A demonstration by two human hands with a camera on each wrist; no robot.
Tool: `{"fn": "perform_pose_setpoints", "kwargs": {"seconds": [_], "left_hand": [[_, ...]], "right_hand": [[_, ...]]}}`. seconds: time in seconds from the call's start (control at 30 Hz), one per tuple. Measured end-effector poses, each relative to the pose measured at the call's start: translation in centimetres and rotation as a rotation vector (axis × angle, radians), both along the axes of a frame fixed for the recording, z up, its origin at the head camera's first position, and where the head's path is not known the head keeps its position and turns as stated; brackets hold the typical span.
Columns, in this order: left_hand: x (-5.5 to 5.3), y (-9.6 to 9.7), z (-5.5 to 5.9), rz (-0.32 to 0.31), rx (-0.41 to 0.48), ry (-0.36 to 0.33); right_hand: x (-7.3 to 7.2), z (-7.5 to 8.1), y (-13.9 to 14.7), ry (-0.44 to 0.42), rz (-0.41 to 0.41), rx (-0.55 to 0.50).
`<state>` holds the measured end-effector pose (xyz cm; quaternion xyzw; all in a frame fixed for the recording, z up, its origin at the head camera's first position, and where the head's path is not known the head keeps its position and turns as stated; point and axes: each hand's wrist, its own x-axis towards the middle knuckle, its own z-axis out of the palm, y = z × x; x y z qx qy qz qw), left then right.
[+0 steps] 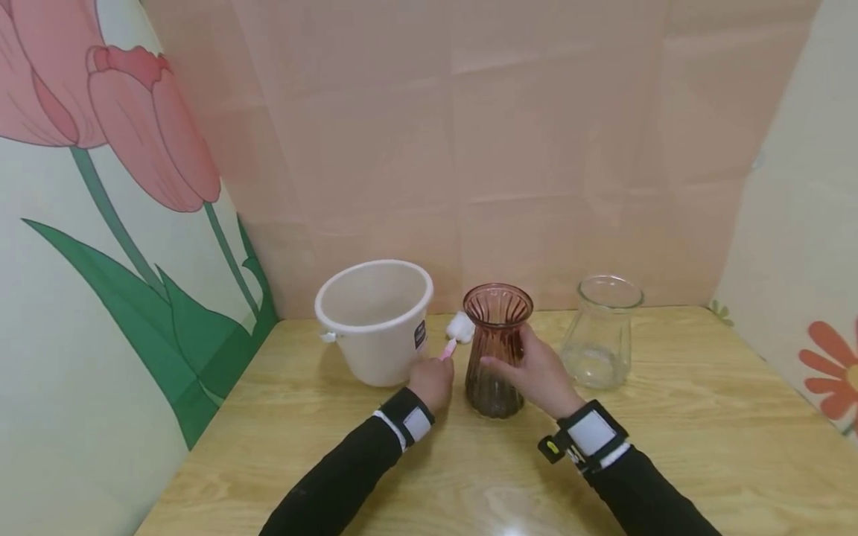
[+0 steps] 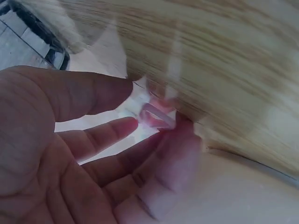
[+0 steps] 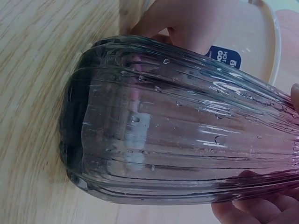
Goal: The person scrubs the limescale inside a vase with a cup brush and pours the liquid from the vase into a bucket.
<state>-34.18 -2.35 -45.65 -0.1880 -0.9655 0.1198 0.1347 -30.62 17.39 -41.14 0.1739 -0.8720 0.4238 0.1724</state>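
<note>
My left hand [image 1: 432,381] holds the pink handle of a bottle brush [image 1: 449,348], whose white sponge-like head [image 1: 460,327] lies away from me, between bucket and vase. Up close in the left wrist view, the looped handle end [image 2: 159,116] shows blurred among the fingers [image 2: 105,137]. A ribbed glass vase [image 1: 499,357], reddish at the rim and dark grey at its base, stands upright on the table. My right hand [image 1: 541,376] grips it from the right, with thumb and fingers around its upper body. Droplets dot the vase's glass [image 3: 177,126] in the right wrist view.
A white bucket [image 1: 375,350] with a dark label stands close by the left hand. To the right of the vase is a clear glass vase [image 1: 603,339]. The wooden table [image 1: 496,476] meets a pink covered wall [image 1: 536,149] behind these things.
</note>
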Motion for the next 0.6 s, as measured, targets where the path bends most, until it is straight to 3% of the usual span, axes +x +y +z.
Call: {"fn": "perform_pose_setpoints", "kwargs": {"seconds": [0.2, 0.33, 0.43, 0.6], "left_hand": [[0.1, -0.3, -0.1, -0.064, 0.079, 0.002], [-0.2, -0.5, -0.3, -0.098, 0.068, 0.030], [-0.3, -0.7, 0.2, -0.125, 0.064, 0.094], [-0.1, -0.9, 2.5, -0.163, 0.091, 0.259]], "right_hand": [[0.1, -0.2, 0.0, 0.017, -0.014, 0.019], [0.3, -0.3, -0.1, 0.009, -0.014, 0.017], [0.3, -0.3, -0.1, 0.000, -0.010, 0.012], [0.1, -0.2, 0.0, 0.002, -0.005, 0.011]]}}
